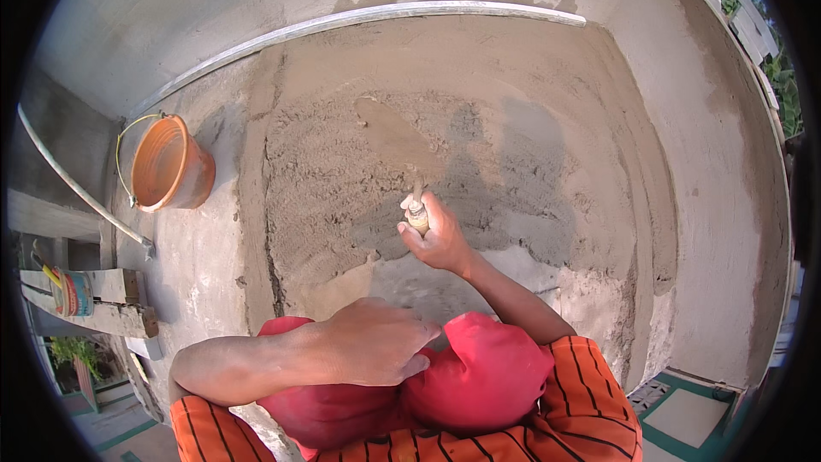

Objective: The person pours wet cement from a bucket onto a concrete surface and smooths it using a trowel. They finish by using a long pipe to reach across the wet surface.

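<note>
My right hand point(438, 235) grips the handle of a trowel point(392, 135). Its mortar-coated blade points away to the upper left and lies against the wet mortar point(325, 171) on the floor. The trowel's outline partly blends into the mortar. Across my knees, covered in red cloth point(487, 372), rests my left hand point(376, 342), loosely bent with thumb and forefinger apart. Nothing shows in it, and its other fingers are partly hidden. The mortar is rough around the blade and smoother toward the back wall.
An orange bucket point(175, 167) stands at the left, tilted in view. Along the back wall lies a long pale straightedge point(368, 15). A pale hose or pipe point(81, 188) and a small tin with tools point(75, 293) are farther left. A low wall point(727, 162) bounds the right.
</note>
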Demonstrator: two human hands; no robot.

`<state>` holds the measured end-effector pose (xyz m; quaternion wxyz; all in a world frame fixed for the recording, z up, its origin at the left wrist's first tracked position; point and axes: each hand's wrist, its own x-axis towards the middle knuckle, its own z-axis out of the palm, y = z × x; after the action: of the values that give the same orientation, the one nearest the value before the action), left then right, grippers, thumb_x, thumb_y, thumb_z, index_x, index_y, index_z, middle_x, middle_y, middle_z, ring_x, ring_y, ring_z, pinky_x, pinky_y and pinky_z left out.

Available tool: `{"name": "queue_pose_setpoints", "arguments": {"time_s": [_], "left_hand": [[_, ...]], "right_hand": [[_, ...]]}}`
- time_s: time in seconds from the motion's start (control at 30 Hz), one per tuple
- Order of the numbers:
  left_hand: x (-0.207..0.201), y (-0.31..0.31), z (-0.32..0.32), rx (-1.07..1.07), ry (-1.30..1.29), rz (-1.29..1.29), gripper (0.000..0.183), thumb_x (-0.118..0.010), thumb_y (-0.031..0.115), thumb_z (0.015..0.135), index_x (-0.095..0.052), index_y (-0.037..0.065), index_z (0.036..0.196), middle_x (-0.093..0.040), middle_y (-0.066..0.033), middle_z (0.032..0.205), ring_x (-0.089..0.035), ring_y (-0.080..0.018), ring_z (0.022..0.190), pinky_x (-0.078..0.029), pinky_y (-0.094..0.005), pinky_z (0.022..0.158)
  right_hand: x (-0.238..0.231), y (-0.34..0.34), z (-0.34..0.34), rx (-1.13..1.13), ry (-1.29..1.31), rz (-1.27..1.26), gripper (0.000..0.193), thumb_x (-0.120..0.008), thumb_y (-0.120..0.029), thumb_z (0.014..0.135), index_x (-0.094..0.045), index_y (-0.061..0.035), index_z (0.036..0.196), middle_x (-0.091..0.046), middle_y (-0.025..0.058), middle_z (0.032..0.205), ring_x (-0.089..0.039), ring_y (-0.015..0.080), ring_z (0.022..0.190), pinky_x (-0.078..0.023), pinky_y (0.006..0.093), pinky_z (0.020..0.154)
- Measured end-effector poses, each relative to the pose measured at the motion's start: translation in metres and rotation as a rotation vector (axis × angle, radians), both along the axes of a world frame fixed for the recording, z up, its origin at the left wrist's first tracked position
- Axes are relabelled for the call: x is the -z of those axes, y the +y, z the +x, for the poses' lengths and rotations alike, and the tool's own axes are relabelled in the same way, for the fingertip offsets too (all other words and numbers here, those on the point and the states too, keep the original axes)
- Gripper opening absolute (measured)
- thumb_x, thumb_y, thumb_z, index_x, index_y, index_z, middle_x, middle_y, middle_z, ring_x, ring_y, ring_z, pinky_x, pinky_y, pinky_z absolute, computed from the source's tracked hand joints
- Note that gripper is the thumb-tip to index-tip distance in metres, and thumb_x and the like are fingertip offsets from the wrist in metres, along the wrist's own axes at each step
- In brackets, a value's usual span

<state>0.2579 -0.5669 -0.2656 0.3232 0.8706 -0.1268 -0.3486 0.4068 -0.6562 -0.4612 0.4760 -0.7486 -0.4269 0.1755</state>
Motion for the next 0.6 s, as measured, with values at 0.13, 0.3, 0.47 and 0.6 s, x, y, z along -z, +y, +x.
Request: {"name": "queue_pose_setpoints", "arguments": {"time_s": [0.13,0.3,0.47,0.6], "left_hand": [[0.001,0.000,-0.012,-0.020,-0.046,-0.039,0.032,-0.060,0.027,0.090,-0.060,0.002,0.111,-0.065,-0.0173,0.089,-0.064,-0.0364,0.084,-0.048,-0.0463,0.074],[0.001,-0.011,-0.038,-0.006,-0.181,-0.111,0.022,-0.064,0.022,0.085,-0.060,0.001,0.091,-0.064,-0.0138,0.078,-0.064,-0.0317,0.074,-0.048,-0.0423,0.067],[0.005,-0.009,-0.044,0.093,-0.264,-0.061,0.014,-0.066,0.018,0.077,-0.062,0.004,0.075,-0.063,-0.0096,0.071,-0.064,-0.0255,0.066,-0.046,-0.0372,0.062],[-0.007,-0.015,-0.052,0.167,-0.241,-0.046,0.012,-0.064,0.017,0.077,-0.064,0.005,0.073,-0.063,-0.0064,0.071,-0.063,-0.0206,0.065,-0.044,-0.0327,0.060]], "right_hand": [[0.037,-0.006,0.012,-0.067,-0.103,-0.604,0.048,-0.065,-0.023,0.082,-0.048,-0.0042,0.123,-0.066,0.0255,0.096,-0.063,0.0445,0.091,-0.049,0.0510,0.080],[0.053,-0.032,-0.001,0.048,-0.181,-0.515,0.053,-0.062,-0.027,0.081,-0.050,-0.0050,0.128,-0.066,0.0269,0.099,-0.063,0.0465,0.093,-0.050,0.0533,0.082],[0.056,-0.017,0.005,-0.047,-0.161,-0.690,0.049,-0.060,-0.032,0.084,-0.051,-0.0041,0.124,-0.066,0.0257,0.101,-0.064,0.0460,0.093,-0.050,0.0531,0.082],[0.049,0.006,-0.057,-0.543,-0.233,-0.820,0.042,-0.056,-0.037,0.090,-0.052,-0.0040,0.115,-0.067,0.0231,0.103,-0.065,0.0437,0.094,-0.050,0.0535,0.082]]}}
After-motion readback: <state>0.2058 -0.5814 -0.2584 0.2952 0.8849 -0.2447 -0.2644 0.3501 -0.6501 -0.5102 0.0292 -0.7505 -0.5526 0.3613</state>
